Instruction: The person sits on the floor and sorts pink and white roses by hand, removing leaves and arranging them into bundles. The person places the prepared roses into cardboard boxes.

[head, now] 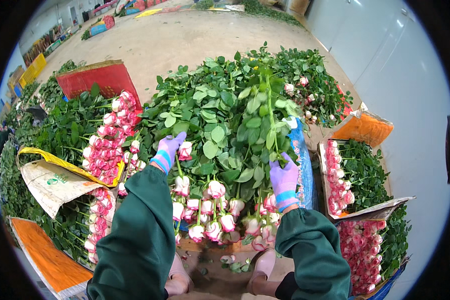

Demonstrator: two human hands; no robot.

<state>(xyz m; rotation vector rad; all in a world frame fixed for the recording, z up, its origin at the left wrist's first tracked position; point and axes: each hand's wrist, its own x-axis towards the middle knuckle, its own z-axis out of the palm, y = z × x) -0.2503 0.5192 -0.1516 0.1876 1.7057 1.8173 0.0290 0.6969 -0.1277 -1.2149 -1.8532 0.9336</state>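
Observation:
A heap of leafy rose stems lies before me, its white roses with pink edges hanging at the near side. My left hand, in a purple glove with a blue band, is at the heap's left part, its fingers beside a single pink-and-white rose; whether it grips that stem is unclear. My right hand, gloved alike, is closed around a green rose stem that reaches away from me over the leaves, partly blurred. The bloom of that stem cannot be made out.
Packed rose bunches stand at the left between a red board and a yellow-edged white wrapper. More bunches with orange flaps are at the right, near a pale wall. Fallen petals and leaves lie by my shoes.

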